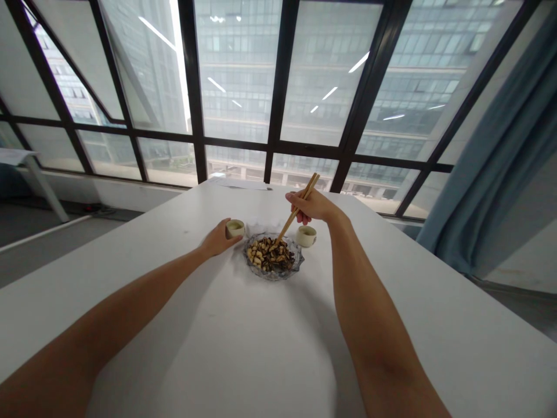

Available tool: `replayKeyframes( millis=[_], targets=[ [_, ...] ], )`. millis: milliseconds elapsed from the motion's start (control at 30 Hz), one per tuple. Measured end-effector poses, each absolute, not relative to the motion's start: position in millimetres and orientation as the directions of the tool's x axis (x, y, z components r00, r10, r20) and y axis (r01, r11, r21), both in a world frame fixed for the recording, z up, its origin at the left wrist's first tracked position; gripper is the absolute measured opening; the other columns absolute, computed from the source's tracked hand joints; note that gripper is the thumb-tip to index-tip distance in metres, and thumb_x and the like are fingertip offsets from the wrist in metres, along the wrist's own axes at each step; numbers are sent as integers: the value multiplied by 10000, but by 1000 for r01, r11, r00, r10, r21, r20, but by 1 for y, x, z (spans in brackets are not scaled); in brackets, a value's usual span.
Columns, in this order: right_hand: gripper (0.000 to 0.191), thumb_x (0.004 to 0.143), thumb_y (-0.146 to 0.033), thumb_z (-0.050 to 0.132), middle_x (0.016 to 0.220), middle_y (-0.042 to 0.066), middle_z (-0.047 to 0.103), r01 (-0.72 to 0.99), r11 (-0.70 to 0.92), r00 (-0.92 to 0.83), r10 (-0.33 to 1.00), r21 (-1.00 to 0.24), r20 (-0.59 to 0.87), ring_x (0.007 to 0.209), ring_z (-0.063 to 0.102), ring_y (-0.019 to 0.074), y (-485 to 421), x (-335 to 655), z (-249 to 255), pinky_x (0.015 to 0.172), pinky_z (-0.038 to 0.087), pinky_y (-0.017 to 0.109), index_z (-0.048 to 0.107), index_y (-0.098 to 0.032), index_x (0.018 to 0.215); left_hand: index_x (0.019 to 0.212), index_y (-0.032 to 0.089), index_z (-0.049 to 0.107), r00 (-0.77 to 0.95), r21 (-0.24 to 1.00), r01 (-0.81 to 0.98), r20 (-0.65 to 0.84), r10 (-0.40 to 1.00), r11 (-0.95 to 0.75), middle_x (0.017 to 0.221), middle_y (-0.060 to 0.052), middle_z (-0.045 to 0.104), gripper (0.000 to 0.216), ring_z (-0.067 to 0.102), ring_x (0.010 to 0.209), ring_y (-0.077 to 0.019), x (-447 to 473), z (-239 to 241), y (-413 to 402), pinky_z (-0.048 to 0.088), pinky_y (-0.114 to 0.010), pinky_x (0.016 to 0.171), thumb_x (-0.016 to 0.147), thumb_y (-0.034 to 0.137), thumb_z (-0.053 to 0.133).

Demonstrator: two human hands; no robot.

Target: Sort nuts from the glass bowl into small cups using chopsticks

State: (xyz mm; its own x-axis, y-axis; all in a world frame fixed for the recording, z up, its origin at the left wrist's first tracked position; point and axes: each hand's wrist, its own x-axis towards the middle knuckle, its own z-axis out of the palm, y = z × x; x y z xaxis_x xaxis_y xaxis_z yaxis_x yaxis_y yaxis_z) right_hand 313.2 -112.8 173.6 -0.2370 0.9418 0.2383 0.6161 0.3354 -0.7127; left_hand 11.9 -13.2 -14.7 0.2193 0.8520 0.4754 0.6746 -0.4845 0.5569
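My right hand (311,204) is closed around a pair of wooden chopsticks (290,219), whose tips reach down into the food in a clear glass dish (273,275). Pale pieces (257,255) lie on the dish's left side, and dark brown dried slices (282,259) fill the middle and right. At the dish's upper left, my left hand (219,238) is wrapped round a small cream cup (235,230). A second cream cup (306,237) stands at the dish's upper right, below my right hand.
Everything stands on a white table (209,342). Beyond its far edge rise dark-framed windows (237,69). A flat white sheet (243,184) lies at the far end. A blue curtain (491,157) hangs on the right, and another white table (41,174) stands at left.
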Motion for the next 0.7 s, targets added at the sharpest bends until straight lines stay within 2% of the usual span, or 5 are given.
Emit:
replayKeyframes(
  millis=[233, 367, 533, 700],
  targets=[
    [529, 896, -607, 596, 442, 45, 618, 653, 249, -259, 961, -715, 98, 336, 554, 115, -111, 308, 168, 344, 452, 194, 596, -152, 627, 1416, 162, 413, 222, 541, 695, 465, 857, -474, 1315, -151, 597, 856, 597, 1188, -307, 13, -12, -17, 466, -434, 1030, 747, 631, 666],
    [510, 907, -588, 591, 452, 39, 623, 653, 234, -294, 955, -720, 45, 340, 556, 113, -109, 307, 164, 365, 469, 200, 605, -150, 647, 1414, 162, 412, 224, 543, 687, 474, 851, -483, 1291, -145, 614, 850, 604, 1178, -304, 13, -11, -19, 475, -435, 1020, 746, 619, 674],
    [497, 931, -546, 584, 433, 30, 610, 642, 256, -289, 954, -723, 81, 328, 547, 107, -110, 308, 165, 345, 450, 186, 594, -149, 631, 1412, 171, 420, 229, 532, 694, 475, 849, -485, 1316, -148, 595, 852, 600, 1183, -312, 13, -12, -17, 471, -446, 1023, 745, 641, 665],
    [526, 939, -557, 566, 408, 30, 588, 612, 305, -262, 949, -729, 177, 301, 513, 95, -109, 311, 168, 314, 413, 172, 587, -147, 610, 1412, 179, 423, 223, 534, 689, 487, 845, -490, 1288, -141, 612, 848, 604, 1177, -310, 13, -14, -14, 475, -441, 1014, 742, 635, 673]
  ],
)
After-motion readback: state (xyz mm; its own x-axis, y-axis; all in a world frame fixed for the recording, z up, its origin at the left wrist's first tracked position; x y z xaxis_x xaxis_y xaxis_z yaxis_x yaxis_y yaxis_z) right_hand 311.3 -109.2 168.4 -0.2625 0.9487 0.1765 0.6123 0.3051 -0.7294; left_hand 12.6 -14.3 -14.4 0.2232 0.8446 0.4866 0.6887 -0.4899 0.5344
